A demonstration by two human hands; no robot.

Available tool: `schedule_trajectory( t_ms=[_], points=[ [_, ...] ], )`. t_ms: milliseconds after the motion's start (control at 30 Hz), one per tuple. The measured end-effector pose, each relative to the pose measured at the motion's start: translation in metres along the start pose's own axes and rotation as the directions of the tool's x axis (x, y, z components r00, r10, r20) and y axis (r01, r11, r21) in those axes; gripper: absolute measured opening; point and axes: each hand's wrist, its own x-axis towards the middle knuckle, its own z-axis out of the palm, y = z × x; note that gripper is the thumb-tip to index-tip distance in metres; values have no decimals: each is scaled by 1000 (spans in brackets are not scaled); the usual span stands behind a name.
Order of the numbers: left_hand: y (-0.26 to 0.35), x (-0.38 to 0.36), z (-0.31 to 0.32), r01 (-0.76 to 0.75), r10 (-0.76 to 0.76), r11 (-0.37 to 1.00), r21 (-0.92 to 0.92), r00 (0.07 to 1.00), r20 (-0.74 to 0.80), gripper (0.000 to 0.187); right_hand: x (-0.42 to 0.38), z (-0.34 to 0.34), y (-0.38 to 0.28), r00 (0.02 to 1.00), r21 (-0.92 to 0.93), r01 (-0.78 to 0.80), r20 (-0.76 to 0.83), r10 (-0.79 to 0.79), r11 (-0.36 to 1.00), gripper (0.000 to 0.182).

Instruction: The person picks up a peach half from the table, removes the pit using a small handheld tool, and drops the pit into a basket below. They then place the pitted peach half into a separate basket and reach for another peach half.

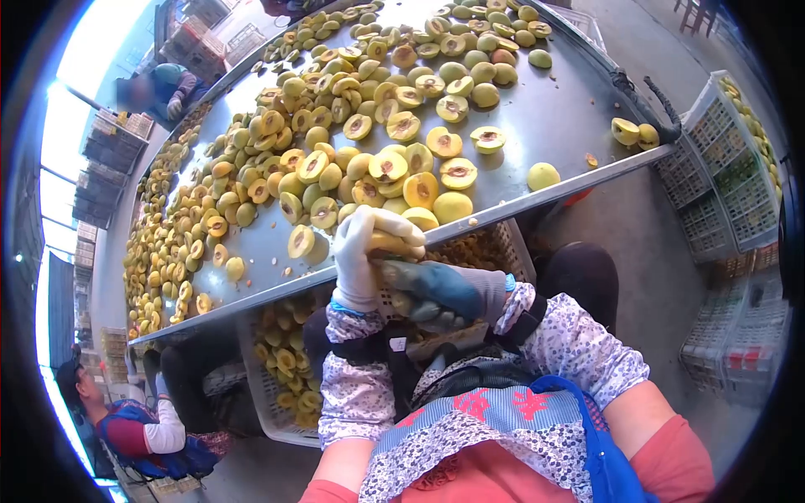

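My left hand (pixel 359 251), in a white glove, is closed around a yellow fruit (pixel 396 244) just at the near edge of the metal table (pixel 570 126). My right hand (pixel 436 289), in a blue-green glove, presses against the fruit from below with its fingers curled. Whether it holds a tool is hidden. Both forearms wear flowered sleeves. Several halved yellow fruits (pixel 457 173) with dark pit hollows lie on the table just beyond my hands.
A white crate (pixel 272 402) with fruit halves stands under the table edge. Stacked crates (pixel 721 159) stand at the right. A seated person (pixel 134 427) works at the lower left, and another person (pixel 172 88) at the far side.
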Motion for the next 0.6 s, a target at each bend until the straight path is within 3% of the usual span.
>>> schedule_trajectory(
  t_ms=[33, 67, 133, 200, 233, 300, 333, 400, 433, 467, 500, 533, 600],
  points=[
    [-7, 2, 3, -96, 98, 995, 42, 994, -49, 44, 3, 1, 3, 1000, 21, 15, 6, -15, 1000, 49],
    [-10, 0, 3, -99, 102, 994, 48, 993, -57, 44, 5, 2, 5, 999, 45, 29, 11, -30, 999, 51],
    [-11, -1, 7, -46, -2, 900, -434, 994, -111, 43, 9, 4, 7, 1000, 56, 9, -4, -8, 998, 49],
    [-11, -3, 11, -58, -14, 886, -460, 988, -152, 41, 13, 8, 10, 945, -279, 238, -156, -288, 930, 45],
    [-10, -5, 13, -70, -21, 878, -473, 982, -185, 41, 23, 6, 20, 944, -278, 241, -155, -291, 930, 45],
    [-11, -9, 14, -79, -30, 873, -481, 976, -216, 41, 48, -4, 43, 767, -319, 566, -135, -628, 760, 44],
    [-14, -12, 11, -111, 26, 883, -456, 981, -190, 41, 39, 2, 36, 765, -316, 568, -135, -629, 760, 44],
    [-15, -14, 5, -142, 79, 892, -429, 984, -160, 41, 10, 14, 14, 919, -286, 363, -46, -391, 887, 45],
    [-14, -13, 0, -138, 112, 965, -223, 985, -128, 42, 7, 10, 15, 919, -283, 364, -46, -392, 887, 45],
    [-12, -13, -2, -140, 139, 990, -7, 986, -90, 42, 4, 6, 16, 978, -113, 206, -21, -210, 972, 46],
    [-12, -12, 0, -101, 88, 990, -100, 988, -124, 44, 3, 4, 14, 999, 50, 26, 37, -27, 998, 46],
    [-12, -12, 3, -104, 92, 990, -96, 988, -122, 44, -1, 7, 10, 999, 48, 29, 40, -31, 998, 46],
    [-15, -11, 13, -119, 65, 889, -442, 989, -136, 43, -9, 17, 3, 984, -203, 44, -158, -77, 978, 34]
  ],
)
